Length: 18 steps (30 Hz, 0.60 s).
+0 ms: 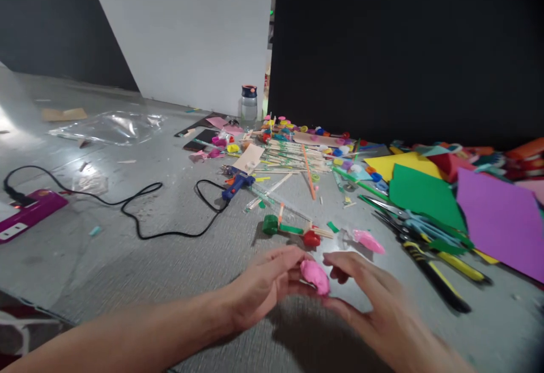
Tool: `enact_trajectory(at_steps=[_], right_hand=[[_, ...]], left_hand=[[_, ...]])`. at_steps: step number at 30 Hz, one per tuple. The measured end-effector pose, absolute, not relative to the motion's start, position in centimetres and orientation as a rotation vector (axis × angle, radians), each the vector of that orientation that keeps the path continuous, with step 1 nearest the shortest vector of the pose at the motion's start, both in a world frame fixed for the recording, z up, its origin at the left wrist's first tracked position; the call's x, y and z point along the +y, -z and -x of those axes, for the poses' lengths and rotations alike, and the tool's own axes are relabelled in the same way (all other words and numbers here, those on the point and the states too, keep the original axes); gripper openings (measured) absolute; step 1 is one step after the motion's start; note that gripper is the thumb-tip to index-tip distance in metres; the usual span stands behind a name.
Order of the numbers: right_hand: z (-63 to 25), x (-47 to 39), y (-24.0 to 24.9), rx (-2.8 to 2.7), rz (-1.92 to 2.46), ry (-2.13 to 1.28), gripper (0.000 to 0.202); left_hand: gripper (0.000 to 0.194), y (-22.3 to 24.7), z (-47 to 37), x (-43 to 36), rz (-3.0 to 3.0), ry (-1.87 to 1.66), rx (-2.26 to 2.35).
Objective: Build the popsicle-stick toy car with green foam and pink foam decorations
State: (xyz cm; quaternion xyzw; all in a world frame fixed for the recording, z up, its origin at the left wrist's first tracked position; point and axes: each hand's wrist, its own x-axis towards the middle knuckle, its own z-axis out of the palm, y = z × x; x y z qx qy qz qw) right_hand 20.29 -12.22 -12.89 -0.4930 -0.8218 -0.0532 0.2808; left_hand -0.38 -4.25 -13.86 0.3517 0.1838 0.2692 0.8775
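Head view, one: I look forward and down; left hand (266, 283), right hand (377, 298) near, table (127, 268) beyond, panels (195, 33) farthest.

No lettering, brand or number can be read anywhere around the fingers (349, 262). Green-marked sticks (293, 156) spread beyond them show nothing large enough to make out as words.

Glare at far left, soft shadows, blur
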Motion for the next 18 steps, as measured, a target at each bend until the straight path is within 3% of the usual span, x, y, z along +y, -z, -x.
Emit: enact_trajectory(at_steps=[10,18], right_hand=[[-19.4,-12.2,13.4,-2.119,1.213,-0.023,0.012],[-18.9,-12.2,13.5,-2.034,1.216,-0.174,0.022]], left_hand=[[0.029,13.9,-0.2,-5.0,-0.844,-0.534,0.475],[0.056,15.0,-0.1,-4.8,-0.947,-0.535,0.539]])
